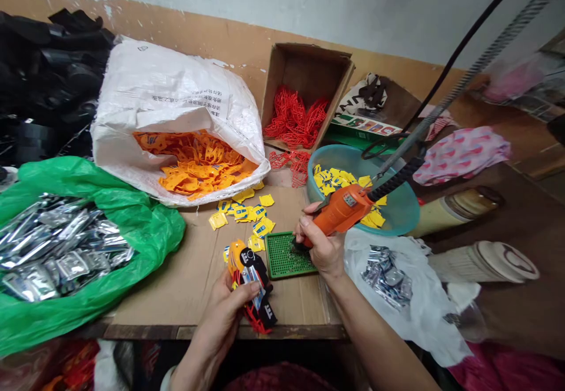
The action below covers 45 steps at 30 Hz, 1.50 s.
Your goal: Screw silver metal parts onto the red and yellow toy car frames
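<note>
My left hand [227,300] is closed around a toy car body [253,285] with orange, black, silver and red parts, held over the cardboard near the front edge. In my right hand [324,247] is an orange electric screwdriver [342,214], gripped at its body with the lower end pointing down and left. That end is over a green perforated tray [280,261] holding small dark pieces, probably screws; whether the tip touches them I cannot tell. Yellow plastic pieces [247,211] with blue markings lie loose behind the tray.
A white sack [176,85] holds orange parts. Silver parts fill a green bag [163,226] at left and a white bag [428,302] at right. Red frames sit in a cardboard box [304,61]. A teal basin [408,208] contains yellow pieces. The screwdriver's cable [459,55] hangs from upper right.
</note>
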Available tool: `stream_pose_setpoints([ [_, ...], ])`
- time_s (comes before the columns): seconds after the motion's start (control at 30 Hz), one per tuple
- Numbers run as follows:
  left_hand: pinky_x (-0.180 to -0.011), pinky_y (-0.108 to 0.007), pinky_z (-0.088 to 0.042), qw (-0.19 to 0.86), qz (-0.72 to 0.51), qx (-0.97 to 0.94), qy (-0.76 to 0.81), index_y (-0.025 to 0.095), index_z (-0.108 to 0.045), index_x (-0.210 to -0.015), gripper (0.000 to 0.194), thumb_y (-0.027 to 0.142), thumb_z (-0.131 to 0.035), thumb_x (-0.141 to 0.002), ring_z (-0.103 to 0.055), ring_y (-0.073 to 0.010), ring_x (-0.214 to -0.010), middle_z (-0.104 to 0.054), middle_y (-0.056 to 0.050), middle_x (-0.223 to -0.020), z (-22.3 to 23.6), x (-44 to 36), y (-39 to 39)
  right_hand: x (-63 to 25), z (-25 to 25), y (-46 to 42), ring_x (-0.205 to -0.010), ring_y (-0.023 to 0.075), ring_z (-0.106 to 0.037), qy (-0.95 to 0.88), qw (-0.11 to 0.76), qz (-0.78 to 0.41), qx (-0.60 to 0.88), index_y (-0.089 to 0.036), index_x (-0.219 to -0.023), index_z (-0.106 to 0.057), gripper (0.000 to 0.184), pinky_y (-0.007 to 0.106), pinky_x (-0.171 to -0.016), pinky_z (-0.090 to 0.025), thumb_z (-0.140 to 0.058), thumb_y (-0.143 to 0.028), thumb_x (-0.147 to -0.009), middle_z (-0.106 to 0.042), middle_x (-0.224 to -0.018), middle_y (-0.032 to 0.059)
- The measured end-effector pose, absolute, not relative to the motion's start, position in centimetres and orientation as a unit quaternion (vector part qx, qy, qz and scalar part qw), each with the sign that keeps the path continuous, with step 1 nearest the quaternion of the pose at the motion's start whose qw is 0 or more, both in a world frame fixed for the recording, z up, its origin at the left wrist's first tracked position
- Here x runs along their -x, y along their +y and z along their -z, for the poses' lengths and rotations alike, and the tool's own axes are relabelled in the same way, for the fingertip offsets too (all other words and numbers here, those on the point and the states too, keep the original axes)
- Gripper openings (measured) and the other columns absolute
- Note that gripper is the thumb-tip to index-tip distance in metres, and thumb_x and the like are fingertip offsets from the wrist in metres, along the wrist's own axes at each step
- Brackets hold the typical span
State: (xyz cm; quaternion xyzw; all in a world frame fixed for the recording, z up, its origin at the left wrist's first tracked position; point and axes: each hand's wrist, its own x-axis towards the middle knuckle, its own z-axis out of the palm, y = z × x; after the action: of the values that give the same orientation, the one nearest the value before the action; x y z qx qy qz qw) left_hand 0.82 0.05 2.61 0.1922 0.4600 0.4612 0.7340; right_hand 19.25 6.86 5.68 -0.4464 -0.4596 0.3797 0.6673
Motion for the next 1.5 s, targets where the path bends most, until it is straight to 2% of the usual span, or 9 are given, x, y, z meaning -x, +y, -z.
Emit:
stream_pose_setpoints([
  [0.27,-0.065,-0.028,-0.055,0.741,-0.454,-0.193,0.455,0.015,-0.071,-0.099,0.048,0.032,-0.091,-0.058,-0.07,-0.021,-0.072,-0.074,-0.005,-0.079,-2.1,-0.7,0.1,-19.3,-5.9,7.0,-0.043,0.0111,-0.056,-0.465,0.67,-0.385,0.432,-0.022,-0.098,-0.058,0.024,0.025,-0.048,-0.047,-0.074,-0.032,-0.084,-0.058,-0.054,-0.0101],
  [0.47,-0.063,-0.026,-0.052,0.742,-0.471,-0.196,0.434,0.015,-0.07,-0.097,0.045,0.032,-0.092,-0.061,-0.066,-0.0182,-0.072,-0.072,-0.005,-0.083,-1.6,-0.5,0.1,-17.9,-10.2,7.0,-0.039,0.0106,-0.05,-0.423,0.72,-0.42,0.355,-0.023,-0.093,-0.059,0.022,0.028,-0.051,-0.049,-0.073,-0.032,-0.079,-0.052,-0.051,-0.0106],
  [0.63,-0.064,-0.025,-0.05,0.741,-0.477,-0.2,0.429,0.014,-0.071,-0.099,0.045,0.032,-0.09,-0.062,-0.064,-0.0174,-0.072,-0.073,-0.006,-0.084,-1.7,-0.7,0.0,-15.0,-13.0,6.0,-0.039,0.0113,-0.047,-0.42,0.699,-0.503,0.286,-0.024,-0.092,-0.057,0.023,0.03,-0.051,-0.046,-0.072,-0.034,-0.079,-0.05,-0.051,-0.01],
  [0.9,-0.065,-0.023,-0.047,0.734,-0.506,-0.186,0.413,0.016,-0.071,-0.103,0.045,0.027,-0.089,-0.063,-0.056,-0.0128,-0.068,-0.068,-0.001,-0.081,-1.5,-0.9,-0.2,-13.0,-11.5,5.4,-0.042,0.012,-0.049,-0.431,0.665,-0.552,0.257,-0.023,-0.095,-0.058,0.022,0.031,-0.051,-0.047,-0.073,-0.03,-0.081,-0.052,-0.056,-0.0087],
  [1.33,-0.069,-0.025,-0.047,0.731,-0.512,-0.194,0.407,0.016,-0.072,-0.101,0.042,0.025,-0.088,-0.064,-0.056,-0.0137,-0.07,-0.068,-0.001,-0.082,-1.7,-0.9,-0.1,-12.9,-11.2,5.1,-0.044,0.0104,-0.051,-0.452,0.657,-0.555,0.238,-0.023,-0.098,-0.06,0.019,0.028,-0.053,-0.051,-0.072,-0.029,-0.085,-0.054,-0.058,-0.0087],
  [1.5,-0.071,-0.025,-0.047,0.733,-0.508,-0.195,0.408,0.016,-0.071,-0.11,0.049,0.025,-0.087,-0.064,-0.057,-0.0139,-0.072,-0.069,-0.001,-0.086,-1.8,-0.9,-0.1,-13.0,-11.2,4.9,-0.044,0.0102,-0.05,-0.456,0.647,-0.562,0.239,-0.025,-0.097,-0.06,0.02,0.028,-0.053,-0.05,-0.075,-0.031,-0.085,-0.054,-0.058,-0.0094],
])
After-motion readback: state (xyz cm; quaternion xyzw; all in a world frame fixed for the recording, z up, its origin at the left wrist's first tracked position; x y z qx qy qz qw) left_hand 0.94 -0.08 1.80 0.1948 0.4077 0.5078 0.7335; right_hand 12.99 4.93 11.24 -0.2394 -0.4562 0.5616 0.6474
